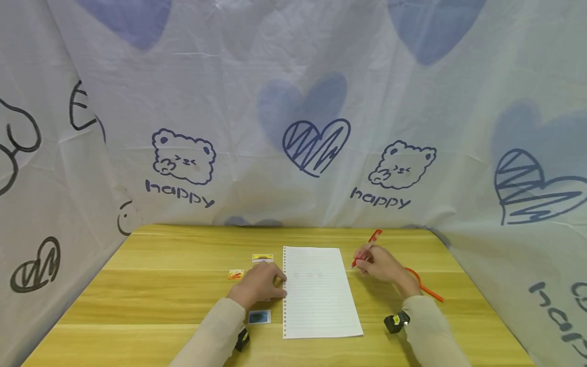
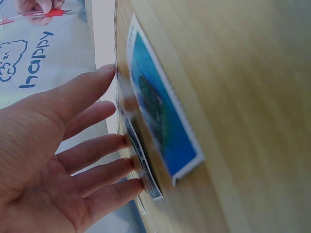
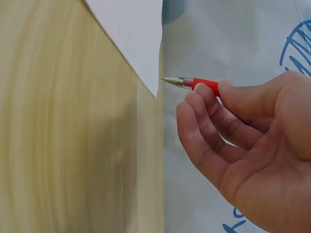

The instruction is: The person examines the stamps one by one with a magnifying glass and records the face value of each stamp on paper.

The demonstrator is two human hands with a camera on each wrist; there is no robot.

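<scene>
A sheet of lined paper with punched holes down its left side lies on the table, some faint writing in its upper part. My left hand rests at that holed edge, its fingers loosely spread in the left wrist view, fingertips right by a dark stamp. Nearer me lies a blue stamp with a white toothed border. Just off the paper's right edge, my right hand pinches a red pen between thumb and fingers. The uncapped pen tip points toward the sheet.
A yellow-topped stamp and a red-and-yellow stamp lie beyond and left of my left hand. An orange-red tool with a curved rim and straight handle lies right of my right forearm, partly hidden. A printed cloth hangs behind the table.
</scene>
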